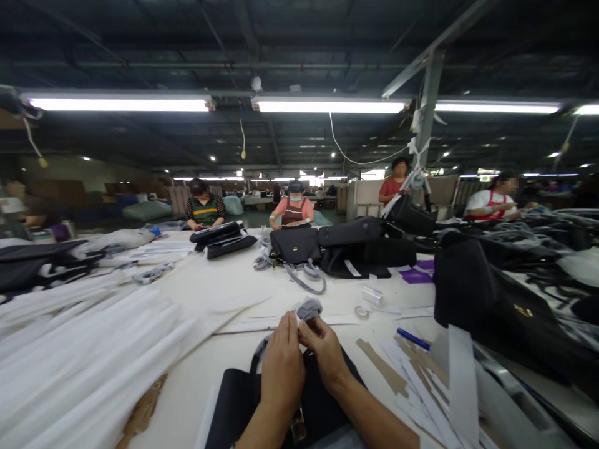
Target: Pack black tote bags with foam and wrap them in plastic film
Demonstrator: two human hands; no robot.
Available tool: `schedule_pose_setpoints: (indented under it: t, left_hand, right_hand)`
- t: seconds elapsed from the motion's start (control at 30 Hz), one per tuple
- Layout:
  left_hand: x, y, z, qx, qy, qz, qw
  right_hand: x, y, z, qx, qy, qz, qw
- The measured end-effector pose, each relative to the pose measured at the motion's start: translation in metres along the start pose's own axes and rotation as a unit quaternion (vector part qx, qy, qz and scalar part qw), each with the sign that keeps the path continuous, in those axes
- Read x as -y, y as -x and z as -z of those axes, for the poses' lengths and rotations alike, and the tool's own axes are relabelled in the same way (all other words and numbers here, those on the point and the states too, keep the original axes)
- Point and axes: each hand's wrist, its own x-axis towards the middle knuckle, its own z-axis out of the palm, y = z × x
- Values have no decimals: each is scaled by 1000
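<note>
On my feed, white sheets (126, 349) lie at far left on the table (187, 405). Next, my left hand (282, 362) has its fingers straight and together, tips at the grey wrapping (309, 308); I can't tell whether they grip. The wrapping bulges away from me, slightly rightward, above the black bag (234, 405), whose loop points away; its long axis is unclear. My right hand (326, 352), fingers curled, pinches the wrapping. Farther right lies a blue pen (413, 338).

You're in a bag-making workshop: black handbags (294, 244) line the long white surface (187, 330) at centre, workers (292, 209) sit beyond, and tube lights (332, 106) hang across the top.
</note>
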Motion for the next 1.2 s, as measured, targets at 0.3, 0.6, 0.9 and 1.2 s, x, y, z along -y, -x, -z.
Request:
schedule_pose_setpoints:
  t: [0.3,0.6,0.9,1.2]
  left_hand:
    - [28,-24,21,78,364,158,915]
    - [28,-27,23,108,421,242,867]
    - [18,-25,26,103,467,259,839]
    - [14,-24,26,115,445,251,852]
  right_hand:
    - [8,2,-3,15,2,14,1000]
    - [43,11,17,86,313,74,943]
    - [169,131,216,-188,711,211,644]
    - [185,172,304,-270,551,-154,774]
